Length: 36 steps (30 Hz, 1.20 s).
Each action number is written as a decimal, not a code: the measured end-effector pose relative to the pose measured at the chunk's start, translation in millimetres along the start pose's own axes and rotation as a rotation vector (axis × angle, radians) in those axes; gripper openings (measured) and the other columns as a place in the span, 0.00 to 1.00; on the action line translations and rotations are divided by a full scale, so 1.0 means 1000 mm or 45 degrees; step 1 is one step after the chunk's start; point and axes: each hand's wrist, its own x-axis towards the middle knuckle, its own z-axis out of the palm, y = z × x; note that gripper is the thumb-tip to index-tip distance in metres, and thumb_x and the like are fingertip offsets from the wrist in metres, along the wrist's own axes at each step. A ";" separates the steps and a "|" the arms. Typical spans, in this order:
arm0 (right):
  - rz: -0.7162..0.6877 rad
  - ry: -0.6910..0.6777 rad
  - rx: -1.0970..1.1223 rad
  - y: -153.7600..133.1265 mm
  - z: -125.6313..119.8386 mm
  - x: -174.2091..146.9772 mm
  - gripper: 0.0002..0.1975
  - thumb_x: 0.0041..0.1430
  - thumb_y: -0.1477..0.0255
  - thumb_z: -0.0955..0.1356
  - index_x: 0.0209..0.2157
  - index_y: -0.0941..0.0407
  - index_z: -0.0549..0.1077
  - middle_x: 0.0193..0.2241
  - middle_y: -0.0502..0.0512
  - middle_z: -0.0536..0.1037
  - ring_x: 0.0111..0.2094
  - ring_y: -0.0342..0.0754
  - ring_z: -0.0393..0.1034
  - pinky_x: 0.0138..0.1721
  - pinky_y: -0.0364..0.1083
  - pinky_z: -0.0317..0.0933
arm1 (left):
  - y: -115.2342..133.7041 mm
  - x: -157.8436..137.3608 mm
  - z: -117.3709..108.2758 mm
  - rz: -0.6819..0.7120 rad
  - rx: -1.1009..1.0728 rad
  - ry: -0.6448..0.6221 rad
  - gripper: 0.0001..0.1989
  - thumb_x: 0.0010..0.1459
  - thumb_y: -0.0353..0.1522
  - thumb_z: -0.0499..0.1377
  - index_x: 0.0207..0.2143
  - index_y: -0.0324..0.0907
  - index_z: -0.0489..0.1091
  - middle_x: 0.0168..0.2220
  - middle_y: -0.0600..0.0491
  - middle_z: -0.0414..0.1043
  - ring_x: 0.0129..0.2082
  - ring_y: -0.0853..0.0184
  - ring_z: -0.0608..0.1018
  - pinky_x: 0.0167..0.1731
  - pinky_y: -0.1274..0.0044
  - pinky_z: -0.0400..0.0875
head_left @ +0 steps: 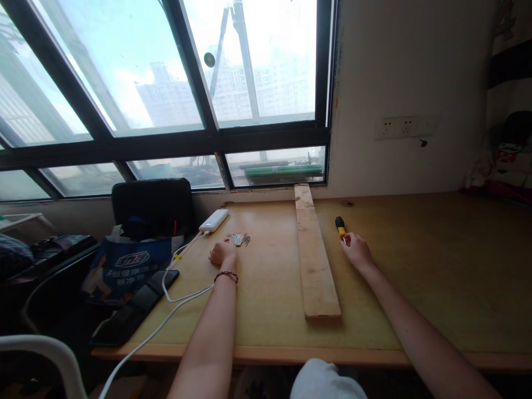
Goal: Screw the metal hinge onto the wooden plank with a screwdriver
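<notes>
My left hand [223, 252] rests on the table beside a small pile of screws [246, 240] and little metal plates [237, 239]. Its fingers are curled at the pile's left edge, and what lies between them, if anything, is hidden. To the right, my right hand [356, 250] is closed on the metal shaft end of a screwdriver [341, 226], whose yellow and black handle points away from me. Between the two hands a long wooden board [315, 255] lies flat, reaching from near the front edge to the window side.
A white power bank [214, 220] with a white cable [166, 321] lies left of my left hand. A dark tablet or phone [135, 307] sits at the table's left edge. Beyond it are a blue bag [128, 271] and a black chair [152, 205]. Wall sockets [397, 127] are at back right.
</notes>
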 end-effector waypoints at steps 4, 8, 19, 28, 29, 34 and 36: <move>0.068 -0.062 -0.090 0.005 0.002 0.001 0.09 0.49 0.69 0.65 0.32 0.58 0.67 0.31 0.58 0.72 0.30 0.47 0.67 0.29 0.42 0.55 | 0.000 -0.001 0.000 0.040 0.027 -0.012 0.14 0.46 0.34 0.56 0.36 0.40 0.73 0.38 0.39 0.71 0.44 0.51 0.68 0.39 0.67 0.59; 0.115 -0.111 -0.150 0.004 0.001 0.002 0.09 0.49 0.70 0.65 0.34 0.59 0.67 0.29 0.57 0.72 0.29 0.46 0.66 0.27 0.41 0.52 | -0.005 0.004 0.007 0.082 0.130 0.043 0.15 0.49 0.34 0.53 0.38 0.39 0.72 0.39 0.38 0.69 0.43 0.52 0.68 0.38 0.66 0.60; 0.107 -0.073 -0.166 -0.011 -0.007 -0.001 0.11 0.50 0.70 0.65 0.36 0.61 0.68 0.32 0.61 0.72 0.32 0.49 0.67 0.30 0.43 0.55 | 0.029 -0.057 0.037 0.896 -0.039 0.052 0.15 0.52 0.30 0.49 0.40 0.36 0.68 0.40 0.43 0.66 0.42 0.60 0.68 0.44 0.70 0.60; 0.217 -0.555 0.523 -0.060 -0.008 -0.023 0.15 0.52 0.62 0.64 0.25 0.61 0.71 0.18 0.52 0.71 0.17 0.40 0.62 0.19 0.40 0.53 | 0.042 -0.144 0.066 0.965 -0.299 -1.034 0.23 0.57 0.41 0.42 0.25 0.37 0.71 0.27 0.47 0.73 0.28 0.66 0.72 0.29 0.77 0.62; 0.221 -0.651 0.572 -0.064 -0.007 -0.027 0.17 0.52 0.61 0.64 0.22 0.61 0.70 0.15 0.50 0.69 0.15 0.39 0.59 0.17 0.39 0.50 | 0.042 -0.143 0.065 0.936 -0.338 -1.077 0.24 0.57 0.42 0.42 0.25 0.37 0.71 0.28 0.47 0.73 0.28 0.65 0.72 0.29 0.77 0.62; 0.285 -0.921 0.901 -0.068 -0.009 -0.035 0.13 0.48 0.65 0.67 0.29 0.63 0.72 0.16 0.48 0.68 0.15 0.35 0.54 0.15 0.37 0.46 | 0.047 -0.140 0.057 0.788 -0.424 -1.218 0.24 0.49 0.48 0.51 0.29 0.35 0.72 0.29 0.48 0.74 0.30 0.64 0.73 0.30 0.77 0.63; 0.283 -0.936 0.975 -0.067 -0.010 -0.036 0.14 0.45 0.67 0.69 0.32 0.63 0.72 0.20 0.50 0.71 0.16 0.35 0.55 0.15 0.37 0.46 | 0.050 -0.143 0.053 0.722 -0.443 -1.217 0.24 0.45 0.49 0.54 0.27 0.35 0.71 0.27 0.49 0.73 0.29 0.65 0.72 0.29 0.77 0.63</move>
